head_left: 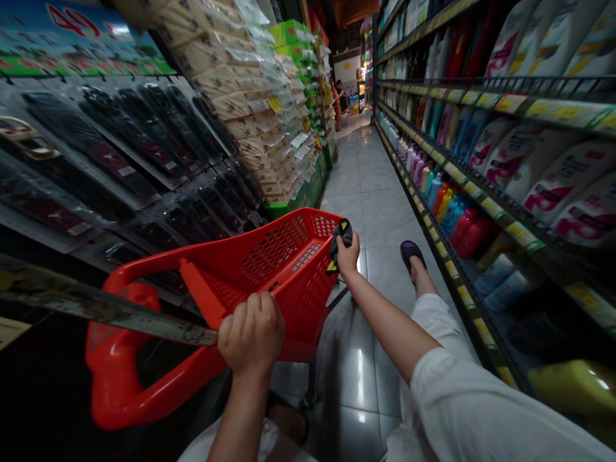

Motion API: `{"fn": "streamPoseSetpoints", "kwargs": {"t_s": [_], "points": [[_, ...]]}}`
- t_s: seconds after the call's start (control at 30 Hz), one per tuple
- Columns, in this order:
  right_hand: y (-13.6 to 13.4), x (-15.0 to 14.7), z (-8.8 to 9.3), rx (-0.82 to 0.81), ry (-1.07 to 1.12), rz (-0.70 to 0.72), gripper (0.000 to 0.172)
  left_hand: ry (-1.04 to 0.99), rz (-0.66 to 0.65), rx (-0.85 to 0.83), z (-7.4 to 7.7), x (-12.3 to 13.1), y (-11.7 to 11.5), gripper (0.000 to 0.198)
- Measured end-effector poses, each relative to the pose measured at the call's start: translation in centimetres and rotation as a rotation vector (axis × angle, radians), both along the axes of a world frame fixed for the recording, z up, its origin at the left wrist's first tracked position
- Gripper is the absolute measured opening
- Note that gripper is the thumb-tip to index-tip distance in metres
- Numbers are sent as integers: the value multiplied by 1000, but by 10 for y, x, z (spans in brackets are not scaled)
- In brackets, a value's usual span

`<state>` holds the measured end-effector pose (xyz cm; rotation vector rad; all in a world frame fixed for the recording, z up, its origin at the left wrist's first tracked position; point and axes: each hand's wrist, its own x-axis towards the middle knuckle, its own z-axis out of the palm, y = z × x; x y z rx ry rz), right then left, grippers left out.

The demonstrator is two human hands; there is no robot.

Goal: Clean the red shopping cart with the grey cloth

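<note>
A red plastic shopping basket [283, 256] with a long red handle [125, 378] stands tilted in the aisle in front of me. My left hand [251, 333] is closed in a fist round the basket's near rim. My right hand [348, 254] reaches to the basket's far right corner, its fingers closed on a small black and yellow item [339, 235] held over the rim. What the item is I cannot make out. The basket's inside looks bare where it shows.
Black packaged goods [144, 147] hang on the left wall above a worn metal shelf edge [96, 308]. Stacked packets [260, 109] follow further along. Shelves of bottles [510, 160] line the right side. My foot in a black slipper [412, 253] rests on the shiny tiled floor [366, 186]. A person [341, 95] stands far down the aisle.
</note>
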<state>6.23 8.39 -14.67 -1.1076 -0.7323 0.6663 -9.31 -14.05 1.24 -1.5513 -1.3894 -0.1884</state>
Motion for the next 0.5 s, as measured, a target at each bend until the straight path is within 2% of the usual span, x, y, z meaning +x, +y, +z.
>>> {"fn": "streamPoseSetpoints", "kwargs": {"t_s": [0.07,0.17,0.23,0.27,0.33,0.4,0.5], "points": [[-16,-4,-27,-96,-33,-1,41,0,-1,11,0,1,1,23],[-40,-8,-71,-248,-55,87,37,0,-2,16,0,3,2,24],[-44,-8,-86,-306,-44,126,32,5,-2,14,0,4,3,24],[-40,-7,-86,-319,-33,128,30,6,-3,15,0,5,3,24],[-21,-2,-74,-311,-14,112,27,5,-4,15,1,5,4,24],[6,6,-50,-253,-5,88,29,1,-7,13,1,5,4,24],[43,20,-19,-70,17,14,33,-5,-8,8,1,4,3,25]]}}
